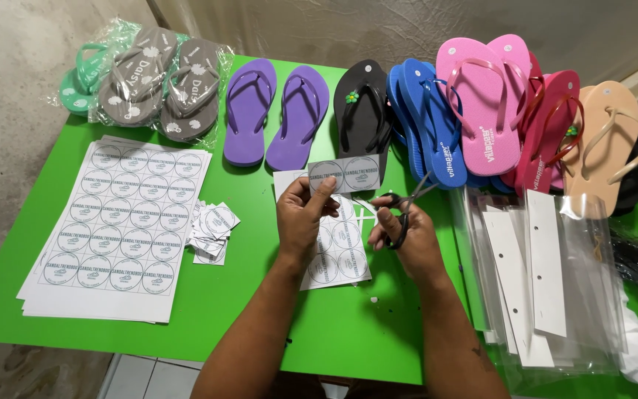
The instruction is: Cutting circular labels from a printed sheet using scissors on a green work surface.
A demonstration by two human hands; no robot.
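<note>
Overhead, a green table (223, 310) carries a row of foam flip-flops along its far edge: a bagged grey pair (160, 85), a purple pair (275, 111), a black one (363, 111), then blue (426, 122), pink (481, 103) and beige (607, 144) ones. A stack of printed label sheets (116, 229) lies at the left, loose cut squares (212, 229) beside it, and clear sleeves with white card headers (540, 281) at the right. The left hand (303, 218) pinches a short paper strip of two round labels (344, 176) between thumb and fingers, raised above a partly cut sheet (334, 255). The right hand (407, 236), just beside it, is closed through the handles of black scissors (402, 207), whose blades appear slightly parted near the strip's right end.
</note>
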